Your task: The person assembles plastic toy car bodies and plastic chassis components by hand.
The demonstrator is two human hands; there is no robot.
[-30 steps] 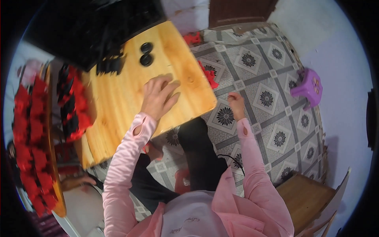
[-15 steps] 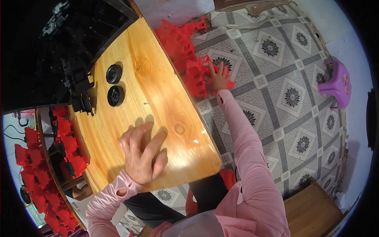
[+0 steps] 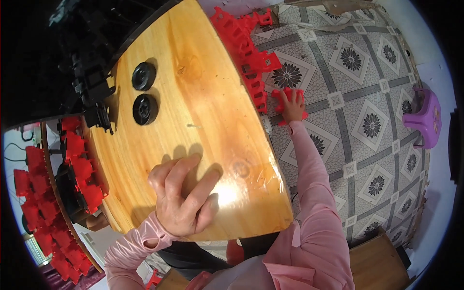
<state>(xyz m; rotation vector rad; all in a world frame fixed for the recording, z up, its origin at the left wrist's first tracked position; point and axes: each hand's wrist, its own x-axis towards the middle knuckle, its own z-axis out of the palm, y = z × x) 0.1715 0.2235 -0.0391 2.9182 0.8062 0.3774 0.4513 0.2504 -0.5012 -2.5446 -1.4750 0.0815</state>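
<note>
My left hand (image 3: pixel 186 198) rests on the near part of the wooden table (image 3: pixel 188 108), its fingers bent, spread and holding nothing. Beyond the table's right edge, low over the patterned floor, my right hand (image 3: pixel 292 108) grips a red plastic part (image 3: pixel 279 99); the hand hides most of that part. More red plastic parts with cut-outs (image 3: pixel 249 53) lie in a pile just left of it, along the table's side. Two round black wheel-like pieces (image 3: pixel 144 76) sit on the table farther off, one nearer me than the other.
Black plastic assemblies (image 3: pixel 96 99) stand at the table's left, by a large dark surface. Several red parts (image 3: pixel 43 203) are stacked at the far left. A purple stool (image 3: pixel 425 118) stands on the tiled floor (image 3: pixel 357 121) by the right wall, and a wooden bench (image 3: pixel 379 261) is at the lower right.
My right hand has drawn a red plastic part away from the pile, toward the right. The left hand keeps its place on the table, while the whole view has shifted slightly.
</note>
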